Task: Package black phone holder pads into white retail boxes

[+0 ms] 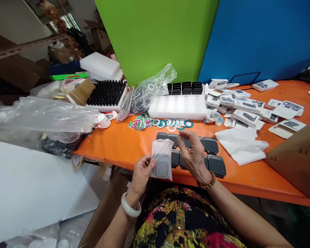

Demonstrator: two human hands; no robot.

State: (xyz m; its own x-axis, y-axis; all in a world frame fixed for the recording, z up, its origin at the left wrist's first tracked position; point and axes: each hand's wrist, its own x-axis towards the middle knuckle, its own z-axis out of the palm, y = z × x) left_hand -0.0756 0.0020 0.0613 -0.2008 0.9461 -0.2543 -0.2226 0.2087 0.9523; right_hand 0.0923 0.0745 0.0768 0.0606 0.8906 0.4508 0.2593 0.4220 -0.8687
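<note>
My left hand (142,172) pinches the lower left edge of a thin white pouch (162,146). A dark, flat, square-cornered thing shows through the pouch's lower half. To its right, my right hand (193,153) hovers with thumb and fingers apart, holding nothing. Beneath it lie two rows of flat black rounded-square devices (217,165), some partly hidden by my hand and the pouch. A stack of thin white pouches (241,144) rests to the right of these rows.
Small white boxes (245,117) pile up at the back right, and a cardboard box (297,162) stands at the right edge. Behind the devices are ring-shaped stickers (188,123), green and pink cards (138,122), a white foam tray (177,107) and clear plastic bags (158,81).
</note>
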